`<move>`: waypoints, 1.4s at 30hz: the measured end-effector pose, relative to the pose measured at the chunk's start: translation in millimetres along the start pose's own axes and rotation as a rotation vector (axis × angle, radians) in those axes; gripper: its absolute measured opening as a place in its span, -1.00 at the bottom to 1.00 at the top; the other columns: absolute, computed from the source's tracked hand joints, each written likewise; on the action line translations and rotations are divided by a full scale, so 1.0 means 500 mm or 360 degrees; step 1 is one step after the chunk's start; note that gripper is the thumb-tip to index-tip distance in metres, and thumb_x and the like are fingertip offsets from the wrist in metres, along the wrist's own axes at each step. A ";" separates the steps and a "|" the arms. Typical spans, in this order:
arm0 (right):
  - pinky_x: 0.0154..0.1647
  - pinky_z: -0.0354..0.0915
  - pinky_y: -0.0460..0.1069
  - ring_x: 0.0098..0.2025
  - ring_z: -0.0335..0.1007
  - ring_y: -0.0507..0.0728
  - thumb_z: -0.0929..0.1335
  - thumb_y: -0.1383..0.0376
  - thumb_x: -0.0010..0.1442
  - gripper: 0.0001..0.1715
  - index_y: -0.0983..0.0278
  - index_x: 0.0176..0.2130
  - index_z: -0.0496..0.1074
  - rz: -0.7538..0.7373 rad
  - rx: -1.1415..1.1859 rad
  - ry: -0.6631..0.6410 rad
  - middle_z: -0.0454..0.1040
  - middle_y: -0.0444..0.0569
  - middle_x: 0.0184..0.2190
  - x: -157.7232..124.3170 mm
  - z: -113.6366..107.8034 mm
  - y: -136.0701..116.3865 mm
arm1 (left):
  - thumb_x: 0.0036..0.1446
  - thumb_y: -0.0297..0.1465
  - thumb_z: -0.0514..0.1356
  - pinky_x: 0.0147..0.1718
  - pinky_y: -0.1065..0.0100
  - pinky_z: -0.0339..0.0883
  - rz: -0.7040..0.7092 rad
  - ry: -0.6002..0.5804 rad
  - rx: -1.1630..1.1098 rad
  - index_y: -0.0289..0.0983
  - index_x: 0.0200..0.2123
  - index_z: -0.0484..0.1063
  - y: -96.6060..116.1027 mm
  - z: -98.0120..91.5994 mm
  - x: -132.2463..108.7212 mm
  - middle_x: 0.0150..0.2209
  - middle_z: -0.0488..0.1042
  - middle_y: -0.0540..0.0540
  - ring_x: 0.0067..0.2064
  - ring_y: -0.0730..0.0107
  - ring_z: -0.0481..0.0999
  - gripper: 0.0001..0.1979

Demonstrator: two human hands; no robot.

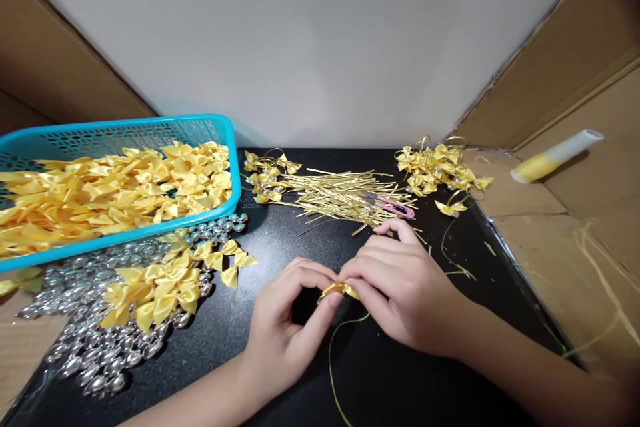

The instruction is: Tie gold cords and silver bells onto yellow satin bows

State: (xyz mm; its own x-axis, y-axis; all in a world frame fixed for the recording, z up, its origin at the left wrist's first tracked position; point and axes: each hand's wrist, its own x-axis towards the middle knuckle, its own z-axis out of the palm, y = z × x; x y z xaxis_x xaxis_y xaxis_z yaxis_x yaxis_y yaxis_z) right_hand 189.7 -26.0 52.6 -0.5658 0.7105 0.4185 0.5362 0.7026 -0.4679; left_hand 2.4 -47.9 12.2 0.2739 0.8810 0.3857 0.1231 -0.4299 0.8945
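Note:
Between my two hands, low over the black table (270,373), is a yellow ribbon bow (345,289). My left hand (295,313) pinches its left side between thumb and forefinger. From the right, my right hand (400,280) grips the same bow with thumb and fingertips, which cover part of it. A thin yellow thread (331,360) trails from beneath the bow toward the near table edge. Past my right fingers lies a heap of gold cords (340,190), with pink-handled snips (395,207) resting on it.
At left stands a turquoise basket (233,167) of yellow bows. Silver beads (105,353) are heaped before it, with loose bows (165,290) on top. Finished-looking bows with cord loops lie behind the cords (265,177) and at back right (435,167). A tube (557,157) sticks out from the right cardboard wall.

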 end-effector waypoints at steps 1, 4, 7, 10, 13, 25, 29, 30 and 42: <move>-0.06 0.03 0.08 -0.44 0.31 0.01 0.27 0.47 0.24 -0.83 0.30 -0.35 0.41 0.0022 0.0005 0.0001 0.50 -0.15 -0.50 0.000 0.001 0.000 | 0.15 -0.62 0.18 -0.30 0.36 0.41 -0.0040 0.0014 -0.0057 -0.24 -0.32 0.41 0.000 0.001 -0.002 -0.35 0.53 -0.06 -0.30 0.38 0.52 -0.85; -0.04 0.02 0.08 -0.47 0.30 0.00 0.26 0.45 0.26 -0.84 0.30 -0.35 0.38 0.0089 0.0016 0.0021 0.51 -0.16 -0.49 -0.002 0.005 -0.001 | 0.16 -0.63 0.17 -0.30 0.40 0.41 -0.0154 0.0063 -0.0197 -0.24 -0.33 0.40 -0.003 0.004 -0.004 -0.35 0.54 -0.04 -0.30 0.41 0.53 -0.83; -0.02 0.03 0.08 -0.49 0.30 -0.01 0.25 0.46 0.27 -0.84 0.29 -0.35 0.35 0.0119 0.0019 0.0042 0.51 -0.17 -0.49 -0.004 0.009 -0.001 | 0.15 -0.64 0.18 -0.33 0.42 0.41 -0.0176 0.0107 -0.0235 -0.24 -0.34 0.40 -0.007 0.006 -0.001 -0.40 0.52 -0.03 -0.34 0.43 0.51 -0.82; -0.06 0.05 0.07 -0.50 0.27 -0.02 0.24 0.46 0.26 -0.84 0.29 -0.36 0.32 0.0121 0.0031 0.0054 0.49 -0.17 -0.49 -0.005 0.012 -0.002 | 0.13 -0.66 0.19 -0.34 0.42 0.41 -0.0125 0.0117 -0.0242 -0.25 -0.35 0.41 -0.007 0.007 0.003 -0.42 0.52 -0.02 -0.36 0.43 0.50 -0.81; -0.10 0.07 0.06 -0.49 0.27 -0.01 0.24 0.47 0.25 -0.84 0.29 -0.36 0.31 0.0125 0.0042 0.0037 0.48 -0.16 -0.48 -0.006 0.018 -0.001 | 0.12 -0.66 0.18 -0.33 0.44 0.41 -0.0105 0.0094 -0.0247 -0.23 -0.35 0.41 -0.006 0.004 0.003 -0.42 0.51 0.01 -0.36 0.46 0.50 -0.80; -0.25 0.08 0.03 -0.43 0.31 0.06 0.31 0.44 0.12 -0.89 0.26 -0.41 0.38 0.0267 -0.0026 0.0286 0.44 -0.15 -0.52 0.002 0.006 -0.014 | 0.18 -0.50 0.21 -0.43 0.51 0.28 -0.0515 0.0271 -0.0230 -0.21 -0.30 0.28 -0.015 0.013 0.001 -0.45 0.35 0.07 -0.41 0.51 0.37 -0.87; -0.21 0.03 0.05 -0.40 0.31 0.07 0.35 0.38 0.20 -0.88 0.26 -0.41 0.41 0.0208 -0.0105 0.0093 0.49 -0.13 -0.47 -0.005 0.018 -0.012 | 0.19 -0.50 0.21 -0.40 0.52 0.28 -0.0533 0.0219 -0.0255 -0.20 -0.29 0.26 -0.016 0.014 -0.002 -0.44 0.35 0.08 -0.40 0.53 0.36 -0.86; -0.20 0.03 0.05 -0.39 0.32 0.07 0.36 0.36 0.23 -0.87 0.27 -0.40 0.42 0.0207 -0.0101 0.0066 0.50 -0.13 -0.47 -0.007 0.023 -0.009 | 0.19 -0.50 0.20 -0.40 0.52 0.28 -0.0530 0.0211 -0.0263 -0.20 -0.29 0.26 -0.017 0.014 -0.003 -0.44 0.35 0.09 -0.40 0.53 0.36 -0.86; -0.13 0.01 0.03 -0.36 0.32 0.06 0.31 0.40 0.28 -0.82 0.27 -0.38 0.37 0.0221 -0.0035 -0.0011 0.50 -0.14 -0.44 -0.010 0.031 0.003 | 0.22 -0.51 0.17 -0.37 0.52 0.28 -0.0465 0.0139 -0.0235 -0.21 -0.29 0.24 -0.022 0.012 -0.005 -0.44 0.37 0.08 -0.38 0.54 0.37 -0.86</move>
State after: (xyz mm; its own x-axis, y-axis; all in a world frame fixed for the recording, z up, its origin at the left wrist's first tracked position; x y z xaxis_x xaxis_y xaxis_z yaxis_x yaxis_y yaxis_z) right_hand 183.6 -28.9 37.7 -0.4892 0.8008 0.3455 0.6233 0.5981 -0.5037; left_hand 6.1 -46.5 0.3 0.1638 0.9791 0.1207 0.0428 -0.1293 0.9907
